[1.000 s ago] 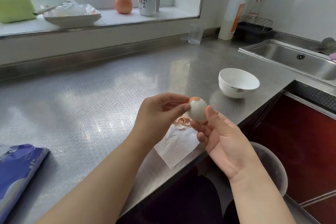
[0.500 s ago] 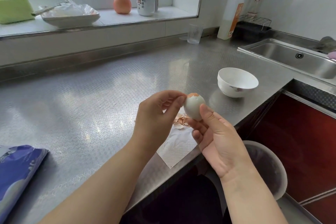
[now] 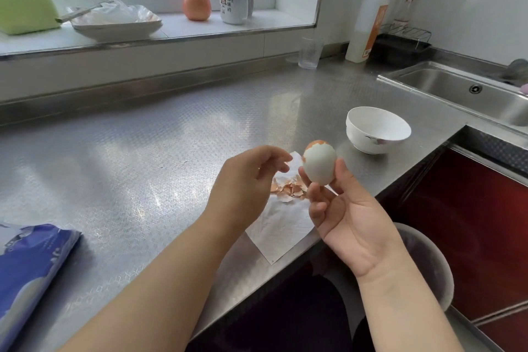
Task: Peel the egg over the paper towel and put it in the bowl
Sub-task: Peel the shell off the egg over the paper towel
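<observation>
Both forearms bare, no sleeves, rings or watch; dark clothing below

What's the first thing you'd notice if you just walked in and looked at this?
The mostly peeled white egg with a cap of brown shell on top, held up in the right hand above the counter edge. Just below it, brown shell bits lie on the white paper towel, with the left hand beside them holding nothing. The empty white bowl waits to the right.

Egg — mostly peeled, brown shell cap on top, upright above paper towel; white bowl — empty, far right.
</observation>
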The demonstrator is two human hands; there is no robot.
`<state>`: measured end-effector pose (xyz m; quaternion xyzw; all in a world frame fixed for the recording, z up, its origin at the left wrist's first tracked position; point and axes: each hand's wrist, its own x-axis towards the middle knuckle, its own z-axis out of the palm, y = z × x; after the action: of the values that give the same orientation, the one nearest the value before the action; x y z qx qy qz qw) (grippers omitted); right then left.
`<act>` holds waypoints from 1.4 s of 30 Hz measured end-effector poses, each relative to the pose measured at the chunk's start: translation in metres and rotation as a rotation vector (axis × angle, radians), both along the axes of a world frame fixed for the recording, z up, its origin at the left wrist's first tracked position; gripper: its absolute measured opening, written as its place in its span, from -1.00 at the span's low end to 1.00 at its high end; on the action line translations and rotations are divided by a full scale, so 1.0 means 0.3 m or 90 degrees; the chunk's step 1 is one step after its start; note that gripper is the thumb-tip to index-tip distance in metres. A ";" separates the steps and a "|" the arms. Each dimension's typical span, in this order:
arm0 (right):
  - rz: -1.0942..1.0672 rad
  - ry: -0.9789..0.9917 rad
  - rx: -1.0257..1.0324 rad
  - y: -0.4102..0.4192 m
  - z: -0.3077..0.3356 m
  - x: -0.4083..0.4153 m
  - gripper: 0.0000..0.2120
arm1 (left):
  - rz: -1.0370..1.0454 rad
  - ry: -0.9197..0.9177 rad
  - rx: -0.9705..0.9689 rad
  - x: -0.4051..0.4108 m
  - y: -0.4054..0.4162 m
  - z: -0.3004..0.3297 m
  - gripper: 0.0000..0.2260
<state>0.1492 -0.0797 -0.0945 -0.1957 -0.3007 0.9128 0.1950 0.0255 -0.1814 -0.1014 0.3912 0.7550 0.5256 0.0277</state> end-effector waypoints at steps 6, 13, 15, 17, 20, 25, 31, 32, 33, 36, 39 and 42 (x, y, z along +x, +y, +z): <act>-0.046 -0.055 0.159 0.003 -0.009 0.009 -0.64 | -0.031 -0.010 -0.047 0.020 0.004 0.010 -0.81; -0.038 -0.036 0.175 -0.021 -0.012 0.001 -0.64 | -0.076 -0.159 0.092 0.033 -0.002 0.037 -0.78; -0.033 -0.038 0.171 -0.026 -0.011 -0.002 -0.65 | -0.078 -0.183 0.109 0.028 -0.002 0.034 -0.78; -0.031 -0.044 0.163 -0.028 -0.009 -0.002 -0.66 | -0.087 -0.202 0.131 0.025 -0.002 0.032 -0.82; -0.027 -0.049 0.143 -0.030 -0.005 -0.001 -0.68 | -0.079 -0.194 0.167 0.028 0.000 0.031 -0.87; -0.023 -0.042 0.126 -0.035 0.004 -0.003 -0.68 | -0.057 -0.168 0.184 0.034 0.004 0.025 -0.87; -0.015 -0.055 0.159 -0.023 0.001 -0.001 -0.68 | -0.064 -0.191 0.172 0.046 0.001 0.032 -0.87; -0.012 -0.052 0.172 -0.021 0.003 0.002 -0.67 | -0.062 -0.190 0.173 0.047 0.001 0.034 -0.87; -0.011 -0.050 0.192 -0.022 0.005 0.005 -0.64 | -0.058 -0.187 0.175 0.047 0.000 0.035 -0.87; -0.036 -0.054 0.269 -0.030 0.009 0.004 -0.57 | -0.047 -0.157 0.174 0.049 0.001 0.034 -0.87; -0.068 -0.068 0.300 -0.041 0.008 -0.004 -0.61 | -0.021 -0.091 0.160 0.052 0.005 0.027 -0.86; -0.063 -0.066 0.285 -0.048 0.009 -0.009 -0.63 | 0.009 -0.011 0.150 0.050 0.007 0.019 -0.86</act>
<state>0.1464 -0.0941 -0.0919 -0.2086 -0.4954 0.8014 0.2623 0.0407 -0.1791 -0.0956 0.3814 0.6906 0.6143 -0.0156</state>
